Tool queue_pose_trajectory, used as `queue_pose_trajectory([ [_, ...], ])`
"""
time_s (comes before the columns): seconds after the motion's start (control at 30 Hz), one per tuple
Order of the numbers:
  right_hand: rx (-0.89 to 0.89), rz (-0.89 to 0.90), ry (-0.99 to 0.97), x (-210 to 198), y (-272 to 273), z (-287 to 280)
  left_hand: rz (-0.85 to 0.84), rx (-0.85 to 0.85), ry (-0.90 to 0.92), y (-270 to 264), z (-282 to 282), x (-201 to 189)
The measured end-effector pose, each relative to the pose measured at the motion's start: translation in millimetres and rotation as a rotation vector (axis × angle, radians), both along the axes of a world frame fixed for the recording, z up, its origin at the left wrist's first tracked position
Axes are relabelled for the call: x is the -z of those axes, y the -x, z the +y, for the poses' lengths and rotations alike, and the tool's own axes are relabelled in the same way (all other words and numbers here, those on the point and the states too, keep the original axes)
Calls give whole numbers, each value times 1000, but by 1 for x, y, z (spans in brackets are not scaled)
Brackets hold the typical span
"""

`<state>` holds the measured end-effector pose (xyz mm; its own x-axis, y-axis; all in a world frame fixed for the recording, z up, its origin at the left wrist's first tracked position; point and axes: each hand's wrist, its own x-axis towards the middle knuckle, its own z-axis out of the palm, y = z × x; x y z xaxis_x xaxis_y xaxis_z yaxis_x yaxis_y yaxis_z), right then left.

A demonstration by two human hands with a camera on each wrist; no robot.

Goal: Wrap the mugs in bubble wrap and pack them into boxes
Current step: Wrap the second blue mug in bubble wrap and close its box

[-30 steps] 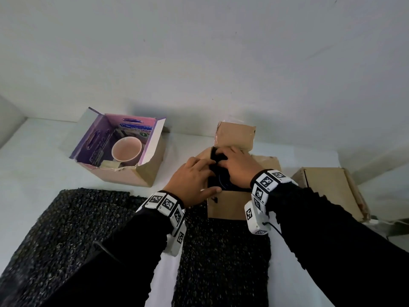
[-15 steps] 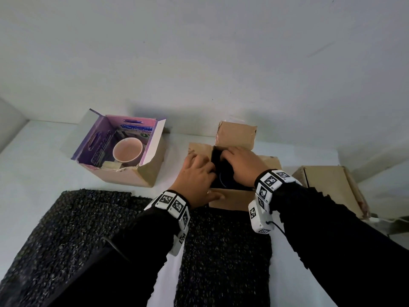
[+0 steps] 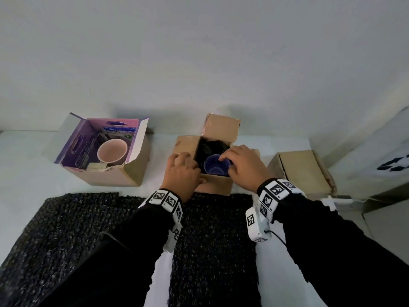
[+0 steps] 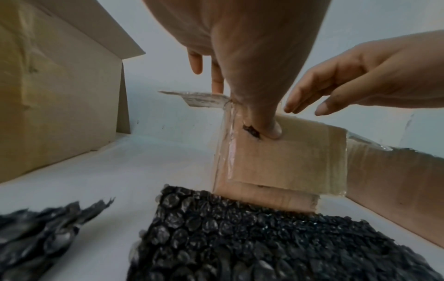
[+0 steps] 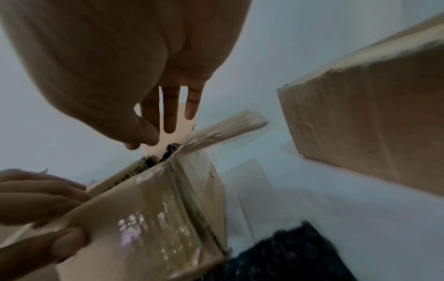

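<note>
A: Why is your left hand (image 3: 182,171) on the middle box (image 3: 218,187)?

B: Its thumb presses the front wall, fingers relaxed, likely steadying it.

A: And your right hand (image 3: 244,166)?

B: Loose, grasping nothing, fingertips at the blue mug (image 3: 215,168), which sits inside, nested in black bubble wrap (image 3: 210,147).

White table (image 3: 26,165), white wall (image 3: 199,52)

Blurred, unreadable blue print inside purple box (image 3: 73,140), unreadable characters on cardboard box flap (image 5: 125,178)
</note>
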<state>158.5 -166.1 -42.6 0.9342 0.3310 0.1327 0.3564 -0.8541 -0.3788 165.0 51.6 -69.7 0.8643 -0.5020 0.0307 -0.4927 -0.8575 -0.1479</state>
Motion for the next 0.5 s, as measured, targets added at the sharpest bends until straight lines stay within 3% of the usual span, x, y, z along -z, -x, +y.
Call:
queue_pose_trajectory([
  [0.13,88,-105,-247,3,54,-2,-105,19,132,20,2,5],
  [0.23,125,-4,-296,23,96,3,-81,46,282,44,6,7],
  [0.3,157,113,-173,42,117,7,-44,80,328,60,12,10],
  [0.4,219,355,251,66,139,15,-26,149,300,84,24,19],
  [0.5,288,358,398,75,151,24,2,155,235,105,36,32],
])
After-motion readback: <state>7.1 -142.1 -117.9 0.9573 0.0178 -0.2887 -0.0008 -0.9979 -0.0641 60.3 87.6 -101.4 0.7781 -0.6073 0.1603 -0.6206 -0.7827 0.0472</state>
